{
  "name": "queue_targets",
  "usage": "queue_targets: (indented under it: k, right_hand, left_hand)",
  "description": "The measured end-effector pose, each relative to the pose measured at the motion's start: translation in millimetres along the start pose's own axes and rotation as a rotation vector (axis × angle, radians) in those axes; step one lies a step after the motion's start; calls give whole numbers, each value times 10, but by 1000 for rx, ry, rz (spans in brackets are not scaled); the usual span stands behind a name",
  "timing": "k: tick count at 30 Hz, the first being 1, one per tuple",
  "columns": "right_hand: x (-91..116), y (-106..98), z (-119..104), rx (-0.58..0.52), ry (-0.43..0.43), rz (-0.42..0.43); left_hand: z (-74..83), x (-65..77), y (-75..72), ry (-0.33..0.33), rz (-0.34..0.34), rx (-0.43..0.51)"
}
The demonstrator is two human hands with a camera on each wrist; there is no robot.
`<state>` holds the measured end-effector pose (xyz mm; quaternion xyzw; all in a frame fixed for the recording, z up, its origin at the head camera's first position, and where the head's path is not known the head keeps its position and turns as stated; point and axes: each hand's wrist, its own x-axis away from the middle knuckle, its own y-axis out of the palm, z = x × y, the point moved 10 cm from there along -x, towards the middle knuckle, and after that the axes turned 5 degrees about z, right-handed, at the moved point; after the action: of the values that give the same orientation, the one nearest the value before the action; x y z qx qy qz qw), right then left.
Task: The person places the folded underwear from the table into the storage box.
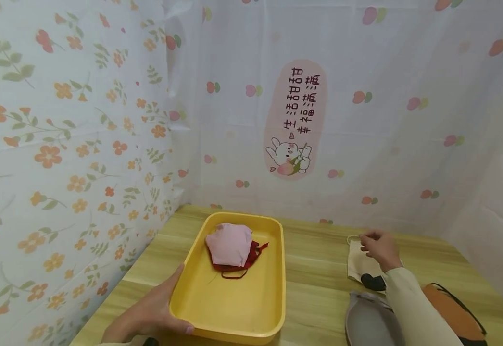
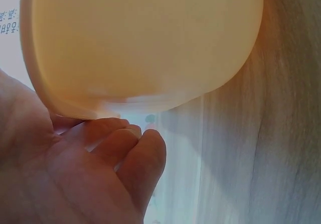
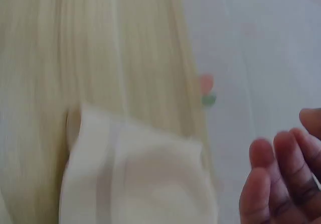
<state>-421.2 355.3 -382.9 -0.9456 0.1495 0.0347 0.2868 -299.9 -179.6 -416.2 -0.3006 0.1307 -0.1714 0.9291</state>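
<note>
A yellow plastic tray stands on the left of the table. My left hand holds its near left corner, thumb along the front side and fingers along the left; in the left wrist view, the fingers lie against its outer wall. Inside the tray, a pink cloth piece shaped like a face mask lies on a dark red one with thin loops. My right hand hovers over a cream cloth piece with a loop at its far edge. The right wrist view shows nothing between the right fingers, apart from the cream cloth.
Near my right forearm lie a grey fabric piece and an orange one with a black cord. A black part shows at the cream cloth's near edge. Patterned sheets hang behind and beside the wooden table.
</note>
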Motion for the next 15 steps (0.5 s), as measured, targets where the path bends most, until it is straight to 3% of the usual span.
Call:
queue_targets:
  k: [8,15]
  right_hand:
    - [2,-374,348,254,55,93]
    - [-3,-411,440,364,81,19]
  left_hand:
    - [2,38,73,7,-27,85]
    - [32,10,34,0,-19,44]
